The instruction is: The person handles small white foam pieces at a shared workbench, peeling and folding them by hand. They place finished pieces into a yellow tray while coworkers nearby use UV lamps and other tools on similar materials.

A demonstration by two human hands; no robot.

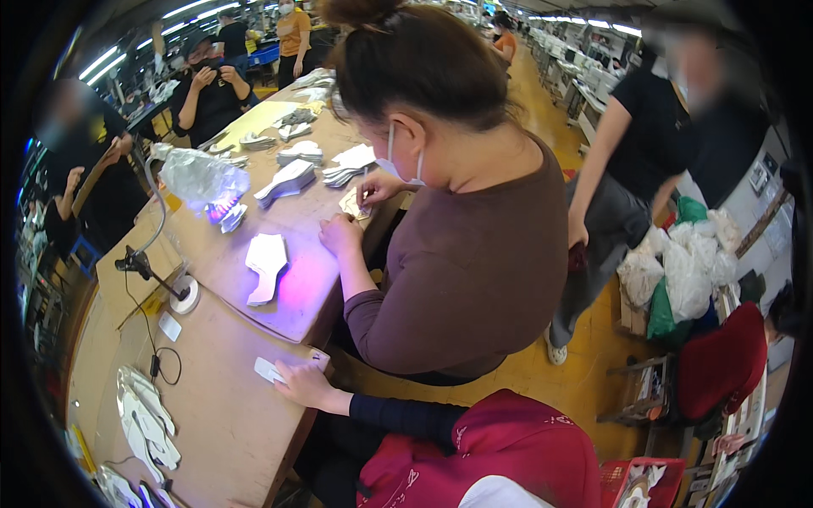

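Note:
My right hand [306, 387] reaches in from a dark sleeve and rests at the table's near edge. Its thumb and fingers grip the right end of a small white flat piece [268, 370]. Just beyond the fingers, a pale strip [315, 359] with a dark mark lies at the edge. My left hand is out of sight. Farther along, a stack of white cut pieces [267, 267] sits under a violet light. A co-worker in a brown top bends over the table, one hand [340, 233] steadying a pale piece [352, 203] while the other holds a thin tool on it.
A covered lamp [203, 176] on a bent arm stands on a white round base [185, 296]. White cut pieces [146, 416] lie at the near left. More stacks [288, 180] line the far table. Behind the co-worker, another person [637, 148] stands near bulging bags [690, 267] and a chair [720, 364].

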